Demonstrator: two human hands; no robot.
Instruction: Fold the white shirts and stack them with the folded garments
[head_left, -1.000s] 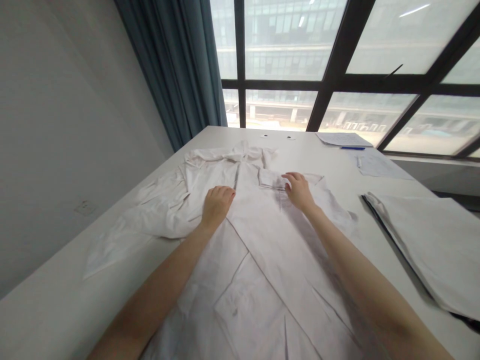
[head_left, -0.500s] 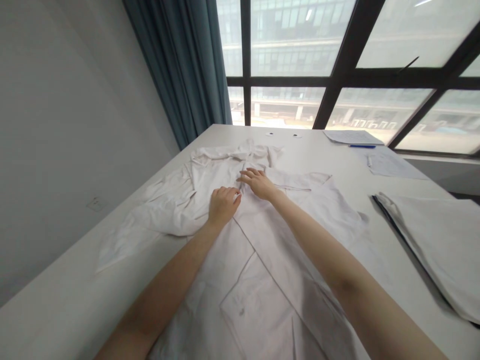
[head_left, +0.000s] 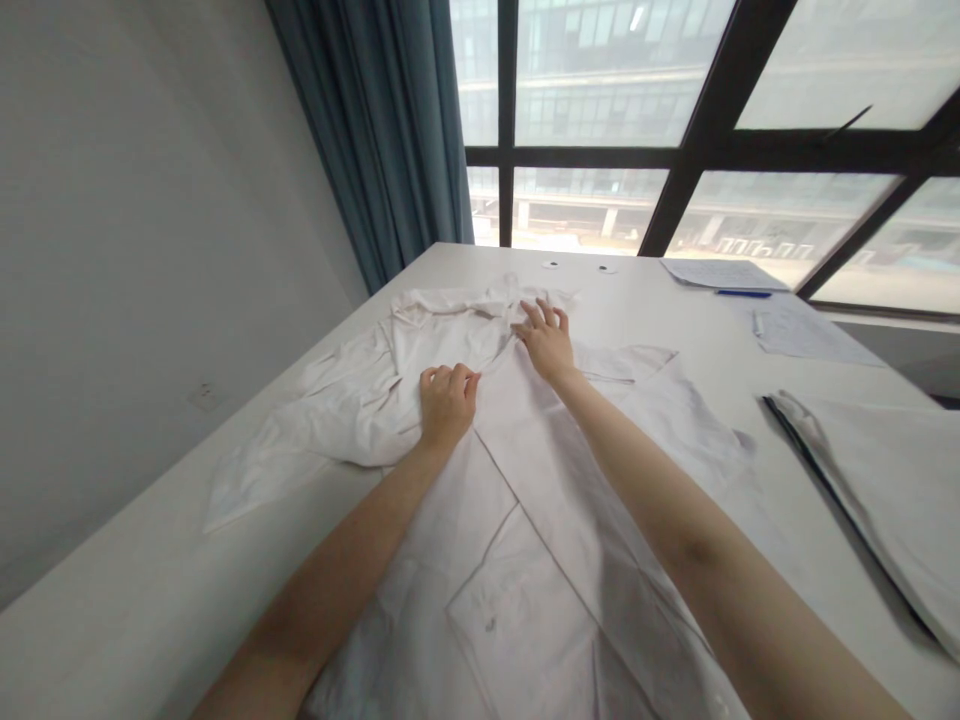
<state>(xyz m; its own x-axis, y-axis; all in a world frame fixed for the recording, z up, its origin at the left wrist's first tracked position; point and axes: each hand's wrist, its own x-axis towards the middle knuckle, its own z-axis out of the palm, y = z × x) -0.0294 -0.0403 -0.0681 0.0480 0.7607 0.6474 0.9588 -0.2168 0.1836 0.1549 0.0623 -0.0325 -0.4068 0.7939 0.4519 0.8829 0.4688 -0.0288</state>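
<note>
A long white coat (head_left: 547, 450) lies spread out with its front facing up, its front edge running slantwise and a pocket-like flap (head_left: 517, 570) near me. The collar end points away from me and the left sleeve (head_left: 337, 400) is wrinkled. My left hand (head_left: 448, 400) is closed, thumb and fingers pinching the coat's front edge below the collar. Farther up and to the right, my right hand (head_left: 545, 340) rests on the cloth near the collar with its fingers spread. The undersides of both hands are hidden.
The white table (head_left: 637, 310) carries papers (head_left: 724, 274) and a blue pen (head_left: 742, 294) at the far right. A folded white cloth with a dark edge (head_left: 885, 470) lies at right. A wall (head_left: 150, 250), blue curtain (head_left: 382, 140) and window (head_left: 600, 90) border the table.
My right hand has moved away from me, up the coat toward the collar, apart from my left hand. The left hand stays at the front edge. The view has shifted slightly.
</note>
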